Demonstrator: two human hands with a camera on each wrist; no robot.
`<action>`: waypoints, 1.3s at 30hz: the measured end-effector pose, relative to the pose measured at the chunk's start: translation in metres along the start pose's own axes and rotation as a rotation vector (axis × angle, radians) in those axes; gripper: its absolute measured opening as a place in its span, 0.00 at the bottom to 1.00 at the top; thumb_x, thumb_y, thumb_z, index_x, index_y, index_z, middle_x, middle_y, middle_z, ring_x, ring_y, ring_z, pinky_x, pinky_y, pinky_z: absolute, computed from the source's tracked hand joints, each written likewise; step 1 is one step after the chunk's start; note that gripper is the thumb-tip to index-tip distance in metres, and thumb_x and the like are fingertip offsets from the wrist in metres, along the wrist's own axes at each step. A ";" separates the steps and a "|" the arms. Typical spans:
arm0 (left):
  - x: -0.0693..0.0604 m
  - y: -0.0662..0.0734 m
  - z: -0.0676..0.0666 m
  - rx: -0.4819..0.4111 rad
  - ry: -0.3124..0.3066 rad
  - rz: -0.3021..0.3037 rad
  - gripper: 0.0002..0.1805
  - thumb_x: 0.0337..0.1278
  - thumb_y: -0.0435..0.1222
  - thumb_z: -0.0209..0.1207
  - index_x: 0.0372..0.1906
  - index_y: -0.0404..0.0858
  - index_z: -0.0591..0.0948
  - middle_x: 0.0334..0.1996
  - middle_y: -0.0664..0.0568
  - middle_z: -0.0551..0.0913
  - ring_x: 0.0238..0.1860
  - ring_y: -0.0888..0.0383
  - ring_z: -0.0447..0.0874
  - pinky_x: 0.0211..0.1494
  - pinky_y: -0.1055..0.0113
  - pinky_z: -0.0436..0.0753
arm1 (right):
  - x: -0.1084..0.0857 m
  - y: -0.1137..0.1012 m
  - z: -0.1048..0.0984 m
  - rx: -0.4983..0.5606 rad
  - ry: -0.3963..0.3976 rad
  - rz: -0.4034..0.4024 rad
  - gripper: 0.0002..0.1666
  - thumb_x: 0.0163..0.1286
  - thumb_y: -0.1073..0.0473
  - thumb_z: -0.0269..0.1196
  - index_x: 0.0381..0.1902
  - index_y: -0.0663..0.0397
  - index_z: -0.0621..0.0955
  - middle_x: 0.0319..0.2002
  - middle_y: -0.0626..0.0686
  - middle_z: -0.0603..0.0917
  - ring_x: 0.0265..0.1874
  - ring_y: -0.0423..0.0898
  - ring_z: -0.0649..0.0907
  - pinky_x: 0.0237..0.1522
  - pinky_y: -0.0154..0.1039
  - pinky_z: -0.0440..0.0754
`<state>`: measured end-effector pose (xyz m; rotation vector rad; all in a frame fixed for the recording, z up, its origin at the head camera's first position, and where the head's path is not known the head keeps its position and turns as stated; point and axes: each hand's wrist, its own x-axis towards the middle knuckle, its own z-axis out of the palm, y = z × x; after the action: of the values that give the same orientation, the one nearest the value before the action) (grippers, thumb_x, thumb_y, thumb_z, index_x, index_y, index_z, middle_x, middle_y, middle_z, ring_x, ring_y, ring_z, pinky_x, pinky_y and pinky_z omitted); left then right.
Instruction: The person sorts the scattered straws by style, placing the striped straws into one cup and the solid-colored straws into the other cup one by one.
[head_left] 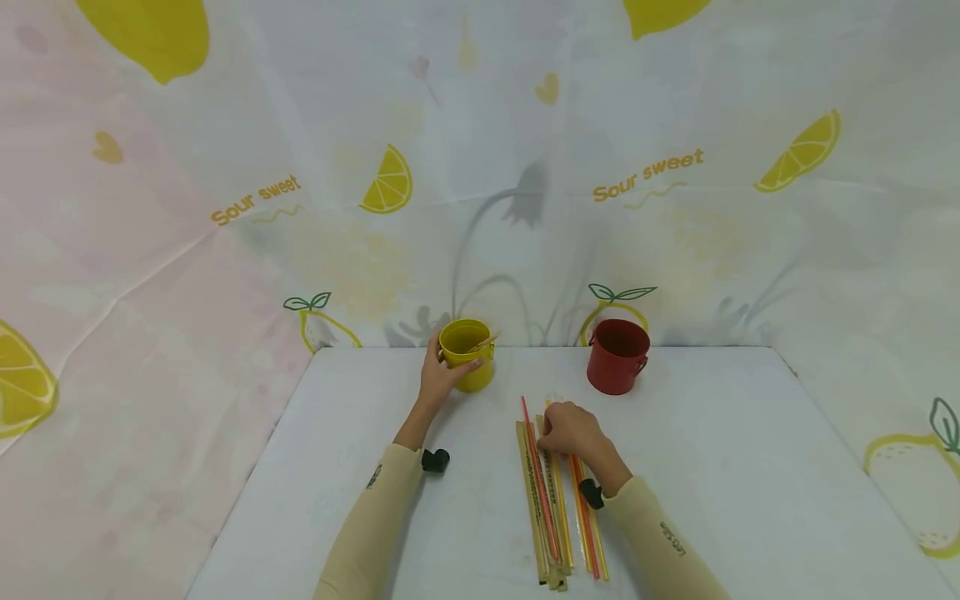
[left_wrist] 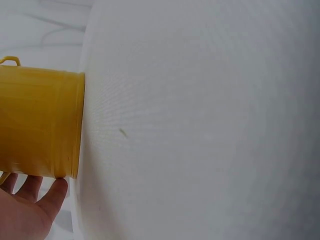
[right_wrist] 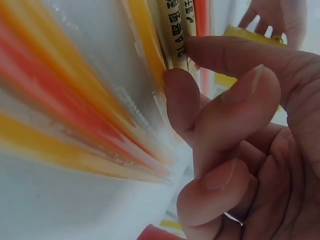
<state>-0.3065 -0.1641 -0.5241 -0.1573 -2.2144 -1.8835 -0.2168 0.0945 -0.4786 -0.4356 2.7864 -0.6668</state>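
My left hand [head_left: 441, 377] [left_wrist: 30, 212] holds the yellow bucket [head_left: 477, 377] [left_wrist: 42, 120], thumb and fingers round its side. A thin light-brown stick [head_left: 483, 342] slants out over the bucket's rim. Over the upper end of a bundle of long thin straws, my right hand [head_left: 577, 433] [right_wrist: 250, 120] pinches a paper-wrapped straw [right_wrist: 172, 25] with printed characters between thumb and forefinger; its other fingers are curled. Brown paper-wrapped straws [head_left: 529, 492] lie on the left of the bundle, with red and orange straws [head_left: 585, 521] in clear wrappers on its right.
A red bucket [head_left: 617, 367] stands at the back of the white table [head_left: 720, 467], right of the yellow one. Behind the table hangs a cloth [head_left: 480, 250] with lemon prints. In the right wrist view, clear-wrapped straws [right_wrist: 75, 105] lie beside the hand.
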 end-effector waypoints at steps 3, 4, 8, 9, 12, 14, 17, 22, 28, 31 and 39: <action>0.000 -0.001 0.001 -0.009 0.012 0.021 0.49 0.45 0.41 0.77 0.72 0.50 0.62 0.65 0.53 0.69 0.67 0.51 0.65 0.69 0.48 0.65 | 0.000 0.000 0.001 0.002 0.013 -0.004 0.15 0.55 0.59 0.73 0.17 0.51 0.78 0.10 0.46 0.74 0.10 0.42 0.74 0.17 0.35 0.69; 0.000 -0.001 0.001 -0.011 0.013 0.024 0.49 0.45 0.41 0.77 0.72 0.49 0.62 0.65 0.53 0.69 0.67 0.51 0.66 0.69 0.47 0.65 | -0.001 0.000 0.001 0.003 0.016 -0.004 0.15 0.55 0.59 0.73 0.15 0.51 0.78 0.09 0.45 0.73 0.10 0.42 0.73 0.16 0.35 0.68; -0.001 0.001 0.001 -0.006 0.008 0.007 0.49 0.45 0.41 0.76 0.73 0.49 0.61 0.66 0.52 0.69 0.67 0.50 0.65 0.69 0.48 0.65 | 0.000 -0.001 0.002 0.024 0.024 0.018 0.17 0.55 0.61 0.71 0.11 0.52 0.78 0.05 0.44 0.71 0.08 0.41 0.72 0.13 0.34 0.65; -0.001 0.002 0.000 -0.004 0.004 -0.003 0.50 0.45 0.41 0.76 0.73 0.48 0.61 0.66 0.52 0.68 0.67 0.50 0.65 0.69 0.48 0.65 | 0.000 -0.002 0.002 0.025 0.027 0.028 0.18 0.54 0.61 0.71 0.10 0.52 0.78 0.05 0.44 0.71 0.08 0.41 0.72 0.13 0.34 0.64; -0.005 0.014 -0.001 -0.006 -0.007 -0.018 0.50 0.47 0.38 0.76 0.74 0.44 0.60 0.67 0.48 0.67 0.68 0.47 0.64 0.69 0.47 0.64 | 0.001 -0.002 0.002 0.046 0.024 0.071 0.18 0.54 0.61 0.70 0.09 0.53 0.77 0.05 0.44 0.71 0.08 0.41 0.72 0.12 0.33 0.63; -0.008 0.024 -0.002 -0.010 -0.018 -0.024 0.50 0.48 0.36 0.75 0.74 0.40 0.59 0.68 0.45 0.67 0.68 0.45 0.63 0.70 0.46 0.64 | 0.002 -0.002 0.002 0.059 0.019 0.092 0.17 0.54 0.62 0.69 0.08 0.54 0.78 0.05 0.45 0.72 0.08 0.42 0.73 0.12 0.33 0.63; -0.012 0.037 -0.003 -0.009 -0.032 -0.022 0.50 0.48 0.33 0.74 0.74 0.35 0.58 0.68 0.41 0.66 0.69 0.42 0.63 0.69 0.45 0.64 | 0.002 -0.002 0.001 0.080 -0.001 0.112 0.17 0.55 0.62 0.67 0.09 0.54 0.78 0.05 0.45 0.73 0.08 0.41 0.73 0.12 0.33 0.62; -0.009 0.031 -0.002 -0.010 -0.035 -0.027 0.50 0.48 0.35 0.74 0.75 0.37 0.59 0.68 0.42 0.66 0.69 0.43 0.63 0.69 0.47 0.65 | 0.002 0.000 0.000 0.108 -0.013 0.116 0.17 0.56 0.62 0.66 0.09 0.55 0.77 0.06 0.46 0.73 0.07 0.41 0.73 0.12 0.33 0.62; -0.001 0.005 0.000 -0.013 -0.007 -0.025 0.50 0.46 0.39 0.76 0.74 0.47 0.60 0.67 0.50 0.68 0.68 0.49 0.64 0.68 0.47 0.65 | 0.001 0.003 -0.005 0.158 -0.014 0.105 0.18 0.56 0.62 0.67 0.09 0.55 0.78 0.07 0.47 0.75 0.08 0.44 0.77 0.12 0.31 0.64; -0.001 0.002 0.000 -0.011 -0.001 -0.011 0.51 0.46 0.40 0.76 0.74 0.48 0.60 0.67 0.50 0.68 0.68 0.49 0.64 0.68 0.46 0.66 | 0.000 0.001 -0.011 0.186 -0.020 0.116 0.18 0.58 0.60 0.66 0.10 0.55 0.78 0.08 0.48 0.77 0.09 0.45 0.78 0.12 0.31 0.64; -0.009 0.025 -0.004 -0.003 -0.036 -0.015 0.51 0.48 0.38 0.75 0.75 0.40 0.58 0.68 0.44 0.67 0.69 0.44 0.64 0.68 0.46 0.66 | -0.002 -0.006 -0.027 0.176 0.048 0.129 0.14 0.60 0.58 0.66 0.16 0.56 0.78 0.13 0.49 0.78 0.14 0.46 0.79 0.15 0.34 0.67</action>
<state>-0.2915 -0.1629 -0.5015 -0.1763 -2.2423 -1.9062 -0.2217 0.1004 -0.4519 -0.2066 2.7400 -0.8930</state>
